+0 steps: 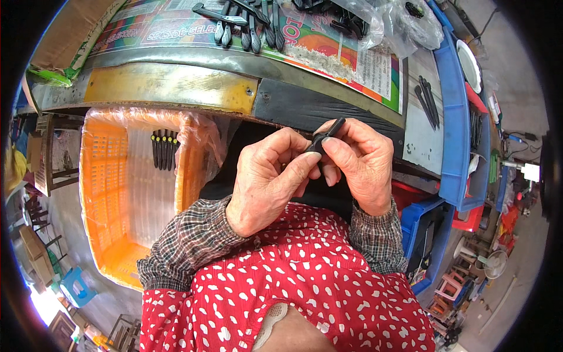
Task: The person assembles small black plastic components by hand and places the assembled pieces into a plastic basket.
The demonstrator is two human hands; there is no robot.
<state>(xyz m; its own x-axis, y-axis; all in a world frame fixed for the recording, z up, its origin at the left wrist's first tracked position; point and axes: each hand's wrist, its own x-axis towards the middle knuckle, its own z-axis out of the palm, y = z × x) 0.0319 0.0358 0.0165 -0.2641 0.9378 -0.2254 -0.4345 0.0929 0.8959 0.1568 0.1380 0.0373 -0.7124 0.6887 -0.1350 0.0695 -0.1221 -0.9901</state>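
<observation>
Both hands meet in front of my chest at the table's near edge, fingers closed on a small black plastic piece [317,144] with a short rod sticking up to the right. My left hand [264,179] pinches its rounded lower part between thumb and fingers. With thumb and forefinger, my right hand [362,163] grips it by the rod. Fingers cover much of the piece, so its exact kind is hidden. Beyond the hands, several black long-handled plastic parts [251,36] lie in a pile on the table.
At the left stands an orange plastic basket [105,193] lined with clear film; several black parts with yellow spots [164,149] lie inside. Thin black rods [427,102] rest on the table's right end, beside a blue bin [454,126]. Clear plastic bags [404,26] sit at the back.
</observation>
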